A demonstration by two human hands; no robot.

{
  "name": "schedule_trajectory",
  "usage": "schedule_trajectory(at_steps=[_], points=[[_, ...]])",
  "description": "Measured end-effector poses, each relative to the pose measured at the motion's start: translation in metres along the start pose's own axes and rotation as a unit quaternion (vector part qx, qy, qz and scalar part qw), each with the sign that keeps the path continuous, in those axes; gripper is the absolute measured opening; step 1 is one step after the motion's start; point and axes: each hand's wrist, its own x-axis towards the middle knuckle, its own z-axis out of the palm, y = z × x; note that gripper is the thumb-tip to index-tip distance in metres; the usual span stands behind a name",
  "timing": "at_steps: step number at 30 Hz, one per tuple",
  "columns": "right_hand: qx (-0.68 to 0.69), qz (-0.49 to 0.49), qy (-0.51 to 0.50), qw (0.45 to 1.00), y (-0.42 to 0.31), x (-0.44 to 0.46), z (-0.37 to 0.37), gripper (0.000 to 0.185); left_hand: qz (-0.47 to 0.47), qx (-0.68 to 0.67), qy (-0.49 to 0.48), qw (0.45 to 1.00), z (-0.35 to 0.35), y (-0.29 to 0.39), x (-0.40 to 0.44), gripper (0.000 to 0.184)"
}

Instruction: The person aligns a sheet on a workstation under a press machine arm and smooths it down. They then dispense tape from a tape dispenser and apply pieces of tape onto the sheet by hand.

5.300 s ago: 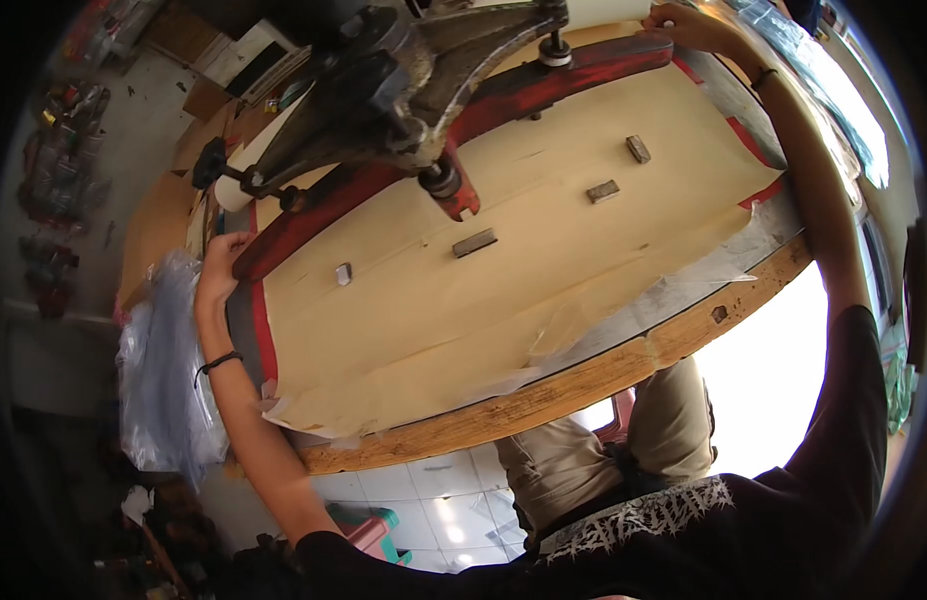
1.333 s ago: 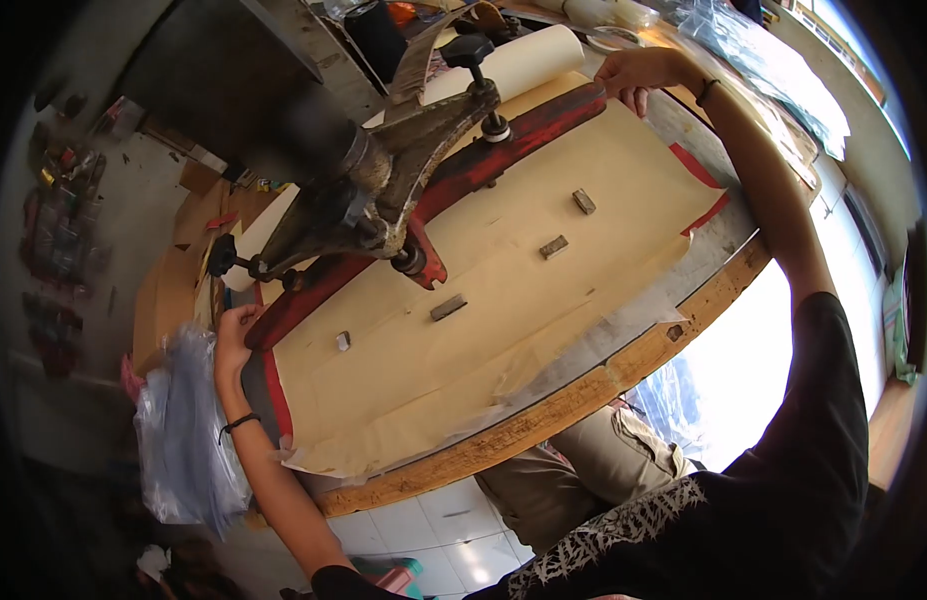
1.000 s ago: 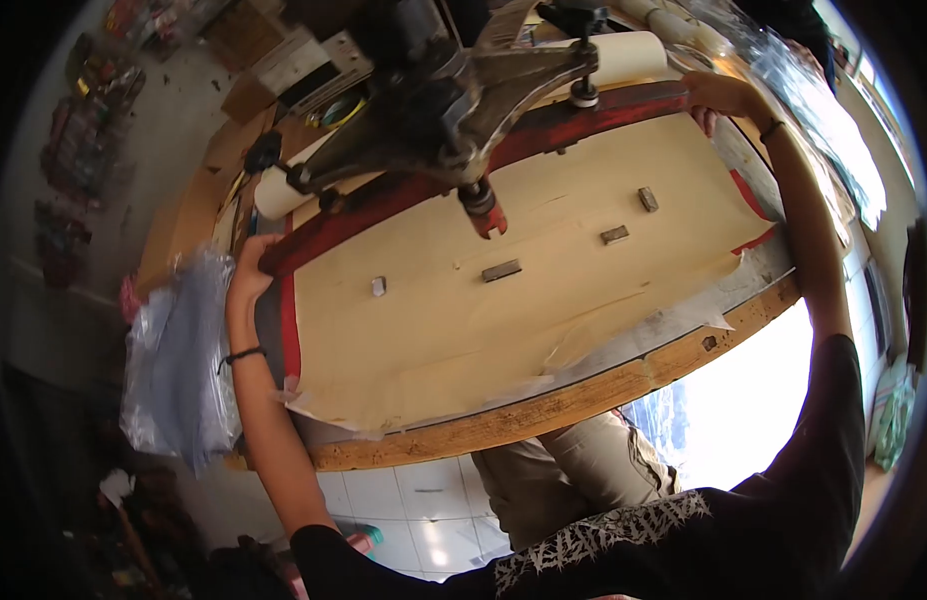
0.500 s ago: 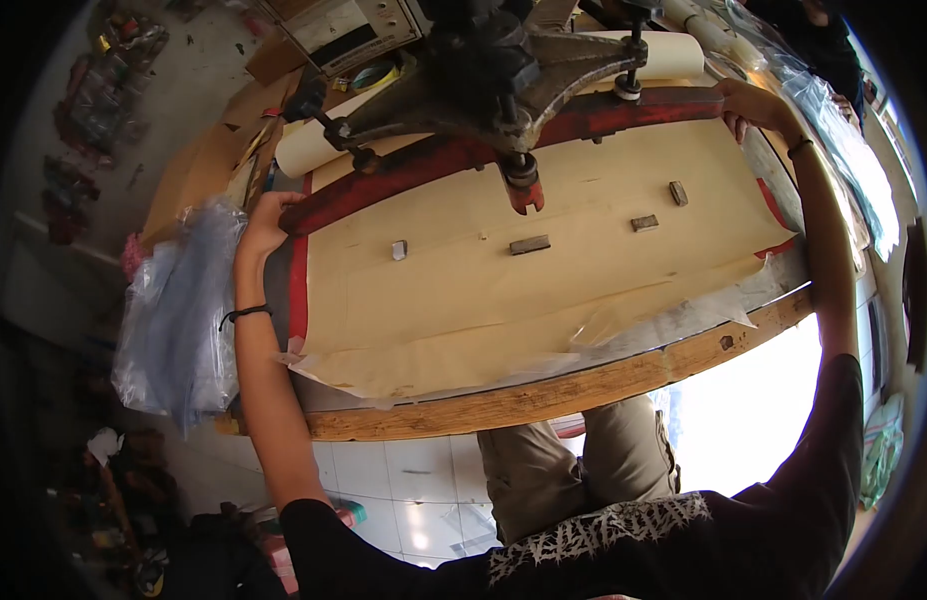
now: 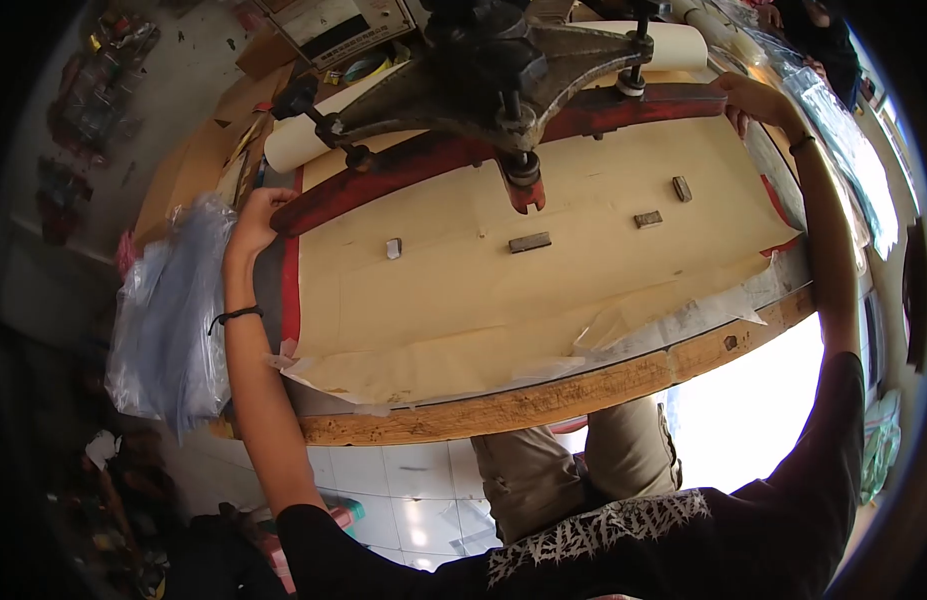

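A long red bar [image 5: 383,185] spans the work table, below a dark metal clamp arm [image 5: 523,90] with screw knobs. My left hand [image 5: 258,218] is closed round the bar's left end. At its right end, my right hand [image 5: 753,100] grips it with the fingers curled under. A notched red prong [image 5: 524,190] points down from the clamp's middle. Beneath lies a large cream paper sheet [image 5: 413,310]. Small blocks rest on it: a pale one [image 5: 393,248], a long dark one [image 5: 529,243] and others farther right, such as a short one [image 5: 648,219].
The table has a worn wooden front edge [image 5: 523,402]. A paper roll [image 5: 288,145] lies behind the bar, near a box-like device [image 5: 343,35]. Clear plastic bags [image 5: 173,320] hang at the left; more plastic [image 5: 833,130] lies at the right. Another person [image 5: 813,30] is at the upper right.
The view has shifted slightly, so the bar's left end and my left hand appear a little farther left. Both hands keep their hold; the blocks stay put on the paper.
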Motion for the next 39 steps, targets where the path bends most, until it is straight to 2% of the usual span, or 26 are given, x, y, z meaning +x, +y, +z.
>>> schedule_trajectory(at_steps=[3, 9, 12, 15, 18, 21, 24, 27, 33, 36, 39], points=[[0.007, 0.002, -0.004, 1.0, -0.003, -0.003, 0.001, 0.03, 0.044, 0.042, 0.018, 0.998, 0.0, -0.004, 0.0, 0.017], [0.002, 0.01, 0.014, 1.0, -0.002, -0.001, 0.002, 0.031, -0.051, 0.019, 0.028, 0.998, -0.001, -0.003, 0.003, 0.019], [-0.01, 0.029, -0.055, 0.998, -0.008, 0.001, -0.004, 0.033, -0.07, -0.004, 0.027, 0.997, 0.0, 0.002, 0.001, 0.023], [-0.007, 0.029, -0.068, 0.997, -0.009, 0.002, -0.003, 0.034, -0.077, 0.017, 0.024, 0.997, 0.0, 0.007, 0.001, 0.022], [-0.022, 0.036, 0.004, 0.999, -0.004, 0.0, -0.001, 0.035, -0.074, 0.006, 0.026, 0.997, 0.001, 0.015, -0.003, 0.02], [-0.022, 0.024, 0.03, 0.999, -0.002, -0.002, 0.0, 0.036, -0.031, 0.022, 0.029, 0.999, 0.003, 0.017, -0.006, 0.019], [-0.033, 0.03, 0.015, 0.999, -0.005, -0.002, 0.0, 0.032, -0.013, 0.013, 0.045, 0.999, 0.004, 0.016, -0.008, 0.019], [-0.011, 0.013, -0.016, 1.0, -0.006, -0.001, 0.001, 0.03, 0.036, 0.06, 0.028, 0.997, 0.001, 0.005, -0.002, 0.02], [-0.02, -0.002, -0.015, 1.0, -0.007, -0.003, 0.002, 0.035, -0.071, 0.0, 0.018, 0.997, 0.001, 0.016, -0.002, 0.024], [-0.013, 0.012, -0.026, 1.0, -0.003, 0.002, -0.001, 0.036, -0.074, -0.01, 0.012, 0.997, 0.001, 0.016, -0.001, 0.024], [-0.002, 0.009, 0.015, 1.0, 0.005, 0.003, -0.003, 0.038, -0.059, -0.001, 0.02, 0.998, 0.003, 0.017, -0.002, 0.022]])
